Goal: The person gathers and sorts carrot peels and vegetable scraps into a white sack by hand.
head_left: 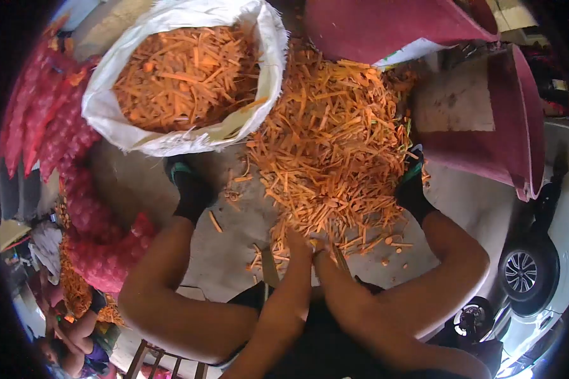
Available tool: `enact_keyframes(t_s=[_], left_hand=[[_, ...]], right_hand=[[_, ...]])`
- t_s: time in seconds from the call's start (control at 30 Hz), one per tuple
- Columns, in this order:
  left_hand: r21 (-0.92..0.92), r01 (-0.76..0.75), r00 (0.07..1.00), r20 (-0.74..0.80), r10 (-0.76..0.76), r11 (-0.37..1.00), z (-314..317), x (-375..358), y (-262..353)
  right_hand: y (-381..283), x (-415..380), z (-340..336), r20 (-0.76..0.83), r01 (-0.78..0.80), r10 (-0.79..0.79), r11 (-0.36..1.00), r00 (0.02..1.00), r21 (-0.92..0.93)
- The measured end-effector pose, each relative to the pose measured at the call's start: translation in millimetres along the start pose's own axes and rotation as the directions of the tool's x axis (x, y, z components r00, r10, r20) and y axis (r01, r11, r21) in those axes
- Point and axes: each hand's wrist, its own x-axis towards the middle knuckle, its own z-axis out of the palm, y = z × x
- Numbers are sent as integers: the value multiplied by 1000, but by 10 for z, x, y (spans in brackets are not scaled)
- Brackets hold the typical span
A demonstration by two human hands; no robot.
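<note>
At 9 o'clock lie red mesh sacks [76,189]; at 11 a white sack [171,136] stands open, full of carrot strips. Left hand [299,243] and right hand [321,247] dig side by side into the near edge of the carrot pile [329,145] on the floor [461,189]; whether the fingers are apart or together I cannot tell.

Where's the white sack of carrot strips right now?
In the head view the white sack sits upper left, open and full, between the red mesh bags and the loose carrot pile.
</note>
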Motion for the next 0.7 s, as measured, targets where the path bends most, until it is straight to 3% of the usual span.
enact_keyframes(t_s=[0.07,0.1,0.13,0.2,0.27,0.33,0.37,0.4,0.47,0.53,0.6,0.63,0.67,0.7], left_hand=[[275,50,999,-16,-48,960,-339,219,-190],[461,-20,999,-24,36,887,-507,320,-129],[670,-130,983,-7,182,730,-656,472,-12],[960,-215,895,121,430,177,-946,838,643],[957,-90,929,181,324,-277,-1151,1326,1633],[831,-93,994,112,2,-548,-1153,1731,2478],[764,-150,989,121,-89,-627,-1227,1844,2624],[647,-203,949,314,15,-735,-1309,1869,2575],[391,-73,726,652,220,-917,-1350,1810,2513],[564,-266,866,496,63,-782,-1364,1947,2491],[804,-292,892,424,155,-517,-887,1669,1307],[913,-349,907,385,168,-208,-582,1492,680],[698,-242,956,291,42,674,-273,1405,186],[-59,98,932,356,-70,993,-17,1396,-96]], right_hand=[[0,140,-84,-45,-14,15,1000,999,24],[-24,196,-58,-57,-21,22,999,998,32],[-65,263,-26,-62,-25,27,999,998,38],[-139,375,93,-68,-42,46,998,997,56],[-192,465,230,-77,-67,72,995,994,75],[-268,555,367,-72,-80,87,992,994,98],[-332,574,423,-68,-78,85,991,994,105],[-400,585,489,-51,-83,90,989,995,126],[-516,531,607,-33,-83,89,984,995,156],[-512,508,652,-16,-78,82,981,997,180],[-503,501,682,46,-74,66,973,997,218],[-494,468,698,77,-77,60,968,995,238],[-477,409,728,114,-80,51,962,992,261],[-498,353,781,156,-82,38,954,987,289]])
